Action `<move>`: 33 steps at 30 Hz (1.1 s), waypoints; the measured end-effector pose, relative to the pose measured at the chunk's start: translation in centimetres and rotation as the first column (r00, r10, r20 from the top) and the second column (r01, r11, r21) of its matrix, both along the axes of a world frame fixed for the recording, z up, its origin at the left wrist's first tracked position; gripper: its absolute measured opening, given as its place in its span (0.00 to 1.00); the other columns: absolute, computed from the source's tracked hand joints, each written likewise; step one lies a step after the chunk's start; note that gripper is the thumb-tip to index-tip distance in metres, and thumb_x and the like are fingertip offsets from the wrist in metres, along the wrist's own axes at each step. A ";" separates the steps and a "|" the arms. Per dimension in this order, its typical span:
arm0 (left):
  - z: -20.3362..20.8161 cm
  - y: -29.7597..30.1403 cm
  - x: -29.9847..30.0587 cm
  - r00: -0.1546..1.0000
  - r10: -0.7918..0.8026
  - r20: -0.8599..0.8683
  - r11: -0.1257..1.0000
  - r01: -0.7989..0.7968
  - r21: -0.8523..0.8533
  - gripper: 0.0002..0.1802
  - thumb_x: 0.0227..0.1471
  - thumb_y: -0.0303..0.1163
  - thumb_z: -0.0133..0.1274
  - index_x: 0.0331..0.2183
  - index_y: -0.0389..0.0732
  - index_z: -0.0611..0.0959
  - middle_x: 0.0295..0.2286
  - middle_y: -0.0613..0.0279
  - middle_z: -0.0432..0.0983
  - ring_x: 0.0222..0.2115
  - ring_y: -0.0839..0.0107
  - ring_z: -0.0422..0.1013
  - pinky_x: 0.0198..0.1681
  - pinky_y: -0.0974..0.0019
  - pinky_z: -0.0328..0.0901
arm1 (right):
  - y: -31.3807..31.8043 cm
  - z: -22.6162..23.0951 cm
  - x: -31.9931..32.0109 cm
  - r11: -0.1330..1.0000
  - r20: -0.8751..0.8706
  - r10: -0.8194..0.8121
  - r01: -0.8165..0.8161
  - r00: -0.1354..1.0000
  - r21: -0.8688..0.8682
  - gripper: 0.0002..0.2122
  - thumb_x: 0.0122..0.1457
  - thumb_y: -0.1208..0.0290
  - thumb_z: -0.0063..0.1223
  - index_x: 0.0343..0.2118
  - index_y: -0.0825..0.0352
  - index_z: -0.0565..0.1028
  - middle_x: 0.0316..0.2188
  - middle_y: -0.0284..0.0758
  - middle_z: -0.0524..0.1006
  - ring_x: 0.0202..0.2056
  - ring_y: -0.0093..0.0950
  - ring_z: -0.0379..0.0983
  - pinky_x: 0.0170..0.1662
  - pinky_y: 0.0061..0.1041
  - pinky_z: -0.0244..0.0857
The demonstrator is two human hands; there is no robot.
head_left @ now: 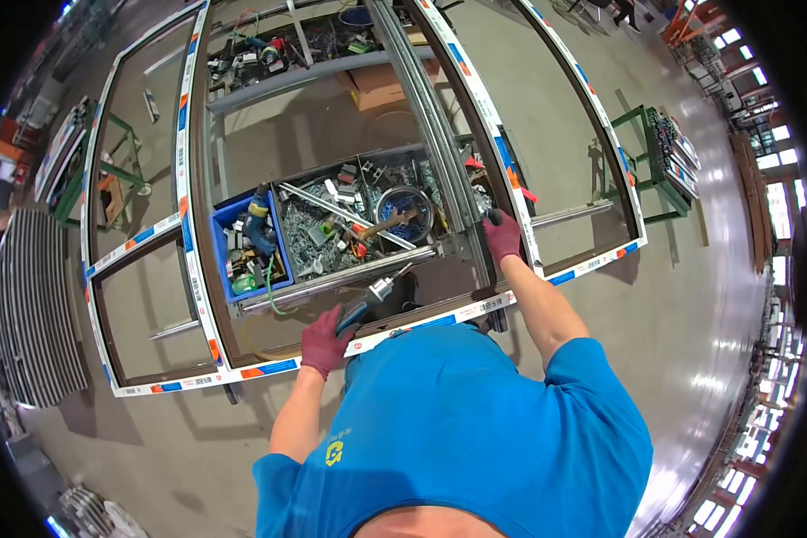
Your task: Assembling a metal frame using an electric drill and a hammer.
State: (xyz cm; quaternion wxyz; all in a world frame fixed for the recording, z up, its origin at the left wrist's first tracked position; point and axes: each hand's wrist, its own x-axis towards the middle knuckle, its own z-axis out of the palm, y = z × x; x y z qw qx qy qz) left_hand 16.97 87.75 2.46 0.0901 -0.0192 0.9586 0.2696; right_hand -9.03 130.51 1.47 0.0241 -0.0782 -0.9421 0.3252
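Note:
My left hand [325, 342], in a dark red glove, is wrapped round a blue power drill [357, 312] with a silver chuck. The bit points forward and right, above the near side of a large window frame [429, 319] covered in white tape with blue and orange patches. My right hand [502, 237], gloved alike, is closed beside the frame's right inner upright and the steel rails [435, 117]. A small dark piece shows at its fingertips; what it is I cannot make out.
Beneath the frame, a divided parts tray [318, 255] holds screws, fittings and a round bowl with a hammer. A blue bin [282, 269] holds another power tool. More hardware lies on a far shelf [269, 63]. Green stands [650, 170] are at both sides; curved stacked profiles [36, 309] lie left.

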 end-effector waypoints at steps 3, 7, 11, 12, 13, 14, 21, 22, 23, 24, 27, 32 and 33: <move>0.1 0.0 -0.1 1.000 -0.006 -0.015 0.999 0.007 0.040 0.39 0.49 0.50 0.66 0.60 0.47 0.76 0.48 0.54 0.79 0.45 0.51 0.77 0.45 0.50 0.72 | 0.8 0.8 1.2 0.995 0.016 0.077 -0.078 0.997 0.060 0.10 0.59 0.67 0.62 0.42 0.65 0.81 0.38 0.49 0.82 0.43 0.49 0.80 0.45 0.42 0.74; 0.7 0.1 -0.5 1.000 0.002 0.031 0.999 -0.003 0.046 0.38 0.49 0.50 0.66 0.59 0.47 0.76 0.48 0.54 0.79 0.45 0.51 0.78 0.45 0.50 0.72 | 2.0 0.1 1.7 0.885 0.174 0.251 -0.298 0.952 0.357 0.07 0.59 0.66 0.58 0.37 0.63 0.78 0.35 0.47 0.81 0.40 0.51 0.79 0.44 0.50 0.72; 0.9 0.1 -0.5 0.998 0.022 0.056 0.999 -0.023 0.023 0.38 0.50 0.51 0.65 0.59 0.46 0.76 0.48 0.53 0.79 0.46 0.50 0.77 0.47 0.49 0.72 | 1.0 -0.4 0.3 0.827 0.229 0.254 -0.333 0.940 0.452 0.06 0.59 0.68 0.56 0.36 0.63 0.79 0.33 0.49 0.82 0.38 0.51 0.79 0.43 0.50 0.73; 1.0 -0.2 -0.3 0.999 0.006 0.050 0.999 -0.009 0.049 0.38 0.51 0.52 0.64 0.59 0.45 0.76 0.49 0.52 0.79 0.47 0.50 0.77 0.48 0.49 0.71 | 0.4 -0.2 0.0 0.791 0.265 0.274 -0.373 0.925 0.484 0.06 0.59 0.69 0.55 0.35 0.63 0.80 0.33 0.48 0.82 0.38 0.50 0.80 0.42 0.49 0.74; 0.5 -0.3 0.2 0.999 0.012 0.037 0.999 -0.014 0.049 0.38 0.52 0.52 0.64 0.59 0.45 0.76 0.50 0.51 0.78 0.48 0.50 0.76 0.49 0.49 0.71 | 0.1 -0.2 -0.4 0.753 0.294 0.288 -0.405 0.911 0.518 0.05 0.58 0.69 0.55 0.34 0.63 0.80 0.32 0.47 0.82 0.37 0.49 0.81 0.42 0.48 0.74; -0.1 0.0 -0.4 1.000 -0.005 0.014 0.998 0.004 0.059 0.38 0.52 0.53 0.63 0.60 0.45 0.76 0.51 0.51 0.78 0.49 0.50 0.76 0.49 0.49 0.71 | 1.5 -1.7 -0.4 0.718 0.300 0.272 -0.401 0.914 0.569 0.06 0.58 0.71 0.54 0.31 0.63 0.82 0.33 0.46 0.83 0.38 0.48 0.82 0.42 0.46 0.76; 0.2 0.0 0.3 1.000 0.030 0.002 0.998 -0.030 0.052 0.37 0.49 0.50 0.67 0.57 0.45 0.78 0.49 0.51 0.80 0.47 0.49 0.77 0.48 0.49 0.72 | 0.4 0.1 -1.3 0.721 0.446 0.236 -0.464 0.863 0.515 0.10 0.58 0.68 0.55 0.36 0.64 0.85 0.39 0.47 0.84 0.43 0.45 0.83 0.45 0.43 0.77; 0.4 0.0 0.4 0.999 0.032 -0.012 0.998 -0.031 0.055 0.37 0.49 0.50 0.67 0.57 0.45 0.78 0.49 0.51 0.80 0.47 0.49 0.77 0.48 0.49 0.72 | 0.6 0.4 -1.0 0.771 0.405 0.213 -0.408 0.889 0.489 0.11 0.59 0.64 0.56 0.38 0.62 0.85 0.40 0.48 0.84 0.43 0.47 0.82 0.48 0.44 0.76; 0.4 -0.1 0.5 0.999 0.039 0.004 0.997 -0.040 0.066 0.37 0.49 0.49 0.67 0.57 0.45 0.78 0.49 0.51 0.80 0.47 0.49 0.77 0.48 0.49 0.72 | 0.0 0.9 -0.7 0.839 0.339 0.222 -0.357 0.914 0.410 0.11 0.59 0.63 0.56 0.38 0.63 0.84 0.39 0.48 0.83 0.42 0.49 0.81 0.47 0.46 0.75; 0.4 -0.1 0.5 0.999 0.048 0.020 0.996 -0.049 0.077 0.37 0.49 0.49 0.67 0.57 0.45 0.78 0.50 0.52 0.80 0.47 0.49 0.78 0.48 0.49 0.72 | -0.6 1.4 -0.2 0.895 0.273 0.226 -0.310 0.935 0.320 0.12 0.58 0.61 0.56 0.37 0.63 0.84 0.38 0.49 0.83 0.41 0.51 0.80 0.47 0.47 0.74; -0.1 0.0 -0.8 0.999 -0.033 -0.040 0.995 0.037 0.096 0.36 0.50 0.51 0.65 0.57 0.46 0.78 0.48 0.53 0.80 0.46 0.50 0.78 0.47 0.50 0.72 | 0.5 -3.5 2.0 0.964 0.304 -0.014 0.093 0.953 -0.247 0.11 0.64 0.62 0.56 0.40 0.65 0.82 0.34 0.38 0.85 0.34 0.33 0.82 0.39 0.33 0.75; -1.1 0.5 -0.5 0.988 -0.043 -0.146 0.994 0.057 0.093 0.37 0.48 0.51 0.67 0.57 0.50 0.78 0.45 0.55 0.81 0.43 0.50 0.79 0.45 0.50 0.73 | -8.6 -3.5 5.6 0.178 0.513 0.261 0.482 0.817 -0.858 0.07 0.67 0.61 0.57 0.39 0.57 0.78 0.34 0.32 0.83 0.35 0.29 0.80 0.35 0.32 0.73; -0.8 1.0 -1.7 0.984 -0.077 -0.159 0.991 0.093 0.095 0.37 0.48 0.51 0.67 0.57 0.50 0.78 0.45 0.55 0.81 0.43 0.50 0.79 0.45 0.50 0.73 | -8.7 -5.7 5.5 -0.029 0.519 0.301 0.552 0.800 -0.833 0.07 0.67 0.61 0.57 0.40 0.56 0.77 0.35 0.32 0.83 0.37 0.31 0.81 0.36 0.34 0.73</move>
